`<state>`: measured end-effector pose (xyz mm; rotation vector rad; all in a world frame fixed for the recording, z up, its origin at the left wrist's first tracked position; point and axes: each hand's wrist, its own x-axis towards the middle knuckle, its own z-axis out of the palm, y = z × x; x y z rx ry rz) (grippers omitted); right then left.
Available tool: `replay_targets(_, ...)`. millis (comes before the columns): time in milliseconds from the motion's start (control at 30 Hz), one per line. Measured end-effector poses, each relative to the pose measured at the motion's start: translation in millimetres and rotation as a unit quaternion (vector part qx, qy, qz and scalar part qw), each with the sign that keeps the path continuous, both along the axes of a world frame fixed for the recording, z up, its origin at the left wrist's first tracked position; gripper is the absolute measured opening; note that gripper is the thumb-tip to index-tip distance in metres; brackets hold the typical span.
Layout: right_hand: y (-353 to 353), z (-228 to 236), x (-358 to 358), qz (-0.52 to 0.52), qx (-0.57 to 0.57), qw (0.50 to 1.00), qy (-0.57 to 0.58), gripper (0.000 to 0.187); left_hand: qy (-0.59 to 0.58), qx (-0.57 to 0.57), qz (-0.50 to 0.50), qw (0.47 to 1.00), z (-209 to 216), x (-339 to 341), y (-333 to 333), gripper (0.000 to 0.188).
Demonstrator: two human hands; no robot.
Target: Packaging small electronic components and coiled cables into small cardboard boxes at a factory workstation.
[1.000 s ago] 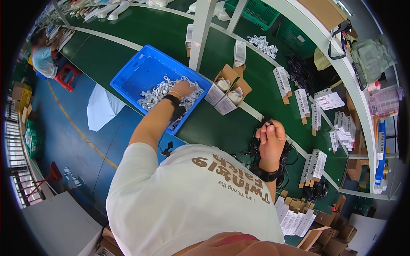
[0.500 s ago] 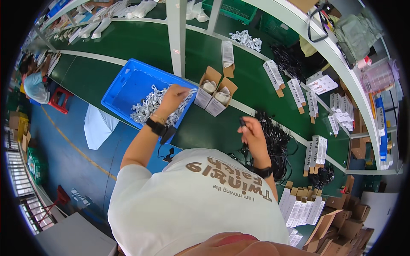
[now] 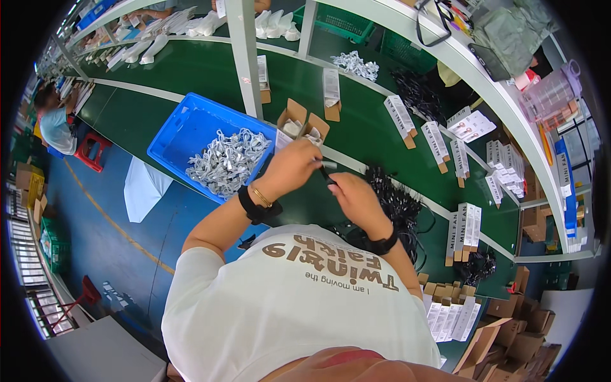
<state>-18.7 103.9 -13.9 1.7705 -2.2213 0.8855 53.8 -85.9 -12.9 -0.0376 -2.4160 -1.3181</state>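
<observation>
Above the table, just in front of two open small cartons (image 3: pixel 284 137), my hands have come close together. My left hand (image 3: pixel 289 169) is closed in a pinch on a small whitish piece, perhaps the end of a white cord; most of it is hidden by the fingers. My right hand (image 3: pixel 359 198) pinches a short black cord end (image 3: pixel 327 176), which points at the left fingertips. To the left stands a blue bin (image 3: pixel 170 141) with a heap of white cords (image 3: pixel 229 162). A tangled pile of black cords (image 3: pixel 391 204) lies beyond my right wrist.
Several white cartons with brown flaps (image 3: pixel 401 118) stand along the green table (image 3: pixel 293 207). A white post (image 3: pixel 245 63) rises behind the bin. More cartons (image 3: pixel 455 318) are packed at the right. A person (image 3: pixel 57 121) sits at the far left by a red stool (image 3: pixel 94 151).
My left hand has moved right, from over the blue bin to in front of the open cartons. The right hand has shifted left and the two now nearly meet.
</observation>
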Motion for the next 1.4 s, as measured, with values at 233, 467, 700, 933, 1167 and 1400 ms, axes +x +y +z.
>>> replay_targets(233, 37, 7, -28, 0.045, -0.054, 0.864, -0.499, 0.016, -0.107, 0.324, -0.357, 0.869, 1, -12, 33, 0.013)
replay_targets(467, 34, 30, -1, -0.057, 0.081, 0.944, -0.316, 0.014, 0.002, 0.071, -0.065, 0.995, 0, -25, 34, 0.012)
replay_targets(700, 17, 25, -33, 0.062, -0.051, 0.943, -0.323, 0.012, -0.103, 0.372, -0.246, 0.889, 4, -10, 23, 0.015)
replay_targets(933, -23, 27, -3, -0.088, 0.016, 0.996, -0.011, 0.011, 0.013, 0.095, 0.041, 0.994, 2, -11, 3, 0.015)
replay_targets(1167, -51, 27, -53, 0.176, 0.046, 0.945, -0.273, 0.024, -0.199, 0.135, -0.185, 0.953, 3, -7, -48, 0.013)
replay_targets(1400, -95, -17, -24, 0.075, -0.160, 0.865, -0.470, 0.034, -0.018, 0.683, -0.187, 0.705, -58, -18, -39, 0.019)
